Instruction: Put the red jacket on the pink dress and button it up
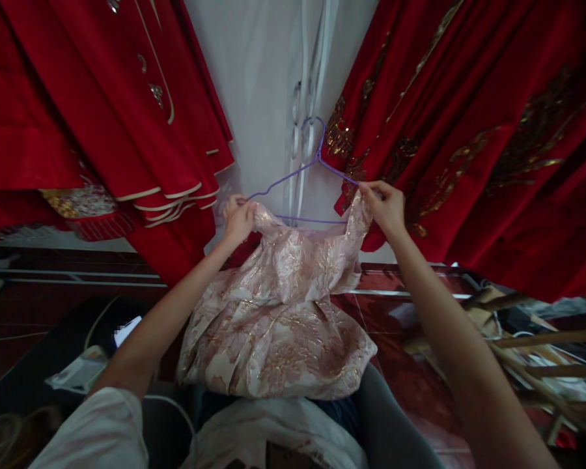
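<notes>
A pale pink dress (pixel 293 312) with a shiny gold floral pattern hangs spread out in front of me, its lower part over my lap. A purple wire hanger (pixel 293 174) spans its shoulders, the hook pointing up and away from me. My left hand (pixel 239 220) is closed at the left shoulder of the dress, by the hanger's left end. At the opposite shoulder, my right hand (pixel 385 205) pinches the fabric close to the hanger's right end. Cloth and fingers hide both tips of the hanger.
Red garments with trim hang at the left (pixel 176 150), and red garments with gold sequins at the right (pixel 469 143). Between them stands a white cabinet (pixel 258 85) with handles. A wooden rack (pixel 551 339) with mixed items is at lower right. A clear packet (pixel 81 368) lies on a dark surface.
</notes>
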`<state>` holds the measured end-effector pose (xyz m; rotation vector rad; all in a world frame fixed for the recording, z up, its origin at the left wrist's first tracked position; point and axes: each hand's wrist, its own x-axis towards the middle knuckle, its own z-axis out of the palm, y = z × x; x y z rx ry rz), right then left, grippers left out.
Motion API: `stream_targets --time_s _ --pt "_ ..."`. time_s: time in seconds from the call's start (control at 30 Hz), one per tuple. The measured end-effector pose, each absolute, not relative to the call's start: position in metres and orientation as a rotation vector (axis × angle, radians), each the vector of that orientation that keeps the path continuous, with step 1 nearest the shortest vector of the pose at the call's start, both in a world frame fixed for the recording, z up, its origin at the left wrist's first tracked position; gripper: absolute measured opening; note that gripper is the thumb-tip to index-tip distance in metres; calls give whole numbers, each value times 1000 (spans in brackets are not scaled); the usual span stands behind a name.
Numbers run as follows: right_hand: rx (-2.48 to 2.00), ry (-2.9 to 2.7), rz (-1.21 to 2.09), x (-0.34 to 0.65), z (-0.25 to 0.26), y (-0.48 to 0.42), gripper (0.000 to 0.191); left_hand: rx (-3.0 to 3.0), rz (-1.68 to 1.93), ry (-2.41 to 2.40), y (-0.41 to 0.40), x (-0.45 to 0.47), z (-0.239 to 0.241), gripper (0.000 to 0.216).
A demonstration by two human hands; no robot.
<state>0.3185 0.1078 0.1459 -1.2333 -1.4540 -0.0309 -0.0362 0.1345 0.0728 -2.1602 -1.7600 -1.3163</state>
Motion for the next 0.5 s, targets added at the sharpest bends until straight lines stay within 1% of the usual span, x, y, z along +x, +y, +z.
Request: stream_targets --time_s 0.1,0.17,0.33,0.5 --pt "-1231 -1470 -26 320 148 109 27 -2063 -1181 -2018 148 -75 54 38" --pt "-1216 -1469 -17 320 147 112 26 -2084 -1163 -2070 150 -88 43 39" --pt "-1187 -1479 2 322 147 116 24 -2109 -1282 -1993 151 -91 33 39" --pt "-1183 -1485 14 324 148 116 26 -2145 -1402 -1920 162 -84 44 40"
